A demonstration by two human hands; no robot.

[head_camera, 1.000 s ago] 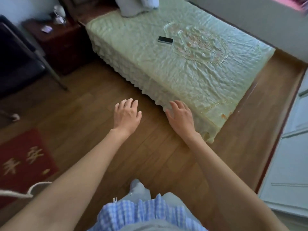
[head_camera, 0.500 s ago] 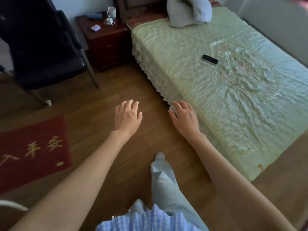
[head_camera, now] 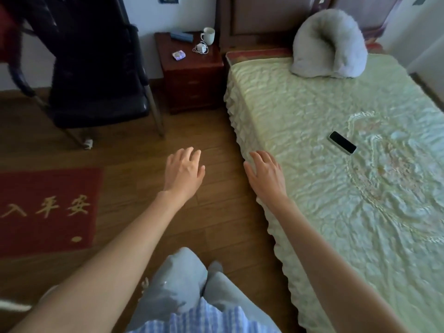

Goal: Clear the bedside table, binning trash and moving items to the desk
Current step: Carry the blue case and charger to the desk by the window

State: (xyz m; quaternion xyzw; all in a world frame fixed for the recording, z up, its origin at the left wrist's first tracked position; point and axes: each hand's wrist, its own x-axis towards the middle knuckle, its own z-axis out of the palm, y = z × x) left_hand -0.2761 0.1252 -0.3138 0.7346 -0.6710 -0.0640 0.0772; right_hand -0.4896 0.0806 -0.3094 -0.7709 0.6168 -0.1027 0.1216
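The dark red bedside table (head_camera: 192, 66) stands against the far wall, left of the bed's head. On its top are a white mug (head_camera: 208, 35), a small white charger with a coiled cable (head_camera: 200, 48), a small purple-and-white packet (head_camera: 178, 54) and a blue-grey flat case (head_camera: 181, 36) at the back. My left hand (head_camera: 183, 170) hovers over the floor, fingers relaxed, holding nothing. My right hand (head_camera: 265, 174) is held out over the edge of the bed, fingers spread, also holding nothing. Both hands are well short of the table.
A bed with a pale green quilted cover (head_camera: 336, 188) fills the right side, with a black phone (head_camera: 342, 142) and a grey pillow (head_camera: 329, 44) on it. A black chair (head_camera: 96, 75) stands left of the table. A red mat (head_camera: 45, 210) lies on the wooden floor.
The view has swung and moved toward the bedside table, which now sits nearer and more central. Both hands stay open and held out in front.
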